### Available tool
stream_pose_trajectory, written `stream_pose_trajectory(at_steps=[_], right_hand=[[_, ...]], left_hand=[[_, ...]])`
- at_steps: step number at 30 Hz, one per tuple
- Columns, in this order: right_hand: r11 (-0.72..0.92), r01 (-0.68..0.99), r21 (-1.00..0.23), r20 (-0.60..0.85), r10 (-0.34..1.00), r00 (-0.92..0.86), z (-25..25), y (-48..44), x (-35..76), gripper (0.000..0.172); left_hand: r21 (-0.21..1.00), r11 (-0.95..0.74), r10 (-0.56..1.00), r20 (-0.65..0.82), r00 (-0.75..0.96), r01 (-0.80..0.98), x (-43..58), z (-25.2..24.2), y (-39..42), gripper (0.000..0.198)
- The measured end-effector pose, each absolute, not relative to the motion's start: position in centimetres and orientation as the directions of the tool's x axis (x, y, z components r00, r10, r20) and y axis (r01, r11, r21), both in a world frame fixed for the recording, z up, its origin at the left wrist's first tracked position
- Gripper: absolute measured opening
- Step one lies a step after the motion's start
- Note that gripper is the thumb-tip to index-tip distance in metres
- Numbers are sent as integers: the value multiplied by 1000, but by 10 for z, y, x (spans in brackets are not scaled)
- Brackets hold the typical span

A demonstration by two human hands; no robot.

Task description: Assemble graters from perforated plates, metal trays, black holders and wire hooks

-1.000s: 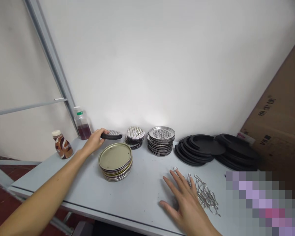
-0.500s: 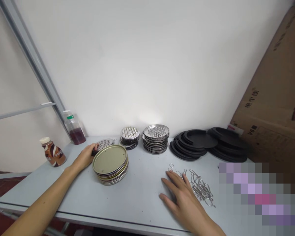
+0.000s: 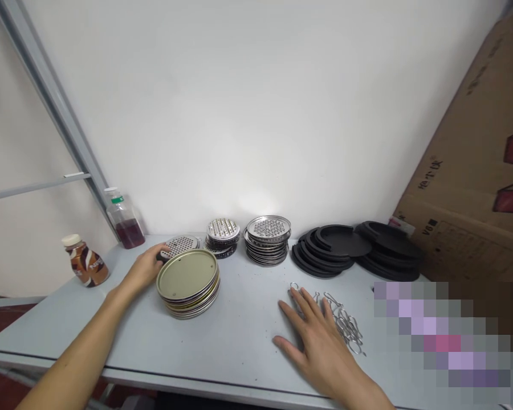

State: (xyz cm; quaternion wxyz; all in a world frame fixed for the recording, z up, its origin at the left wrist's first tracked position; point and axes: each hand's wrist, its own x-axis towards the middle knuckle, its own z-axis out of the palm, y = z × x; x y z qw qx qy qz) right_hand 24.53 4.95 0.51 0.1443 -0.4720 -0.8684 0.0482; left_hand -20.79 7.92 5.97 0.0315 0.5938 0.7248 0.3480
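Soft glare brightens the white wall [image 3: 256, 199]; wide-angle edges bow.

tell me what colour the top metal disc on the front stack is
The top metal disc is pale olive-gold, clearest in the head view.

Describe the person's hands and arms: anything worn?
The left hand and right hand are bare and long-fingered, with no gloves. The left forearm and right forearm show no sleeves, cables or markers. No ring, watch or bracelet is visible.
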Motion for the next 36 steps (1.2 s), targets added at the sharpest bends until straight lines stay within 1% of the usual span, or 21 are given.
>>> stream_pose_trajectory(at_steps=[3, 5, 6, 8, 10, 12, 14, 16, 20, 25, 31, 34, 36], right_hand=[[537, 808, -241, 175, 843, -508, 4, 51, 246, 62], [531, 811, -247, 161, 847, -506, 4, 51, 246, 62], [529, 812, -247, 157, 849, -505, 5, 51, 246, 62], [522, 816, -248, 150, 853, -500, 5, 51, 246, 63], [517, 818, -250, 143, 856, -497, 5, 50, 246, 63], [517, 818, -252, 140, 856, -498, 5, 51, 246, 62], [521, 816, -252, 145, 854, -500, 4, 51, 246, 61], [522, 816, -249, 151, 853, -499, 4, 52, 246, 61], [518, 820, -242, 147, 855, -497, 5, 52, 246, 62], [524, 818, -237, 152, 851, -502, 6, 52, 246, 60], [543, 806, -236, 190, 839, -509, 1, 53, 247, 59], [548, 801, -243, 207, 836, -509, 0, 52, 247, 57], [550, 797, -249, 219, 833, -507, 1, 52, 247, 57]], left_hand=[[580, 64, 863, 376, -336, 812, -192, 71, 51, 43], [586, 56, 890, 337, -306, 809, -177, 78, 29, 44], [560, 37, 927, 289, -238, 828, -170, 80, 19, 46], [490, -23, 959, 258, -120, 872, -155, 80, 2, 56], [444, -39, 969, 236, -75, 895, -144, 75, -8, 58], [442, -15, 964, 243, -104, 897, -137, 68, -11, 51], [467, 9, 952, 267, -150, 884, -134, 63, -11, 41], [500, 10, 941, 287, -177, 866, -134, 63, -10, 36], [546, -3, 933, 303, -194, 838, -136, 69, -10, 37], [517, 4, 937, 296, -183, 856, -136, 71, -12, 35], [578, 11, 921, 312, -234, 816, -137, 72, -11, 37], [607, -22, 886, 379, -265, 795, -135, 79, -14, 38], [613, -74, 856, 443, -265, 787, -127, 86, -18, 37]])
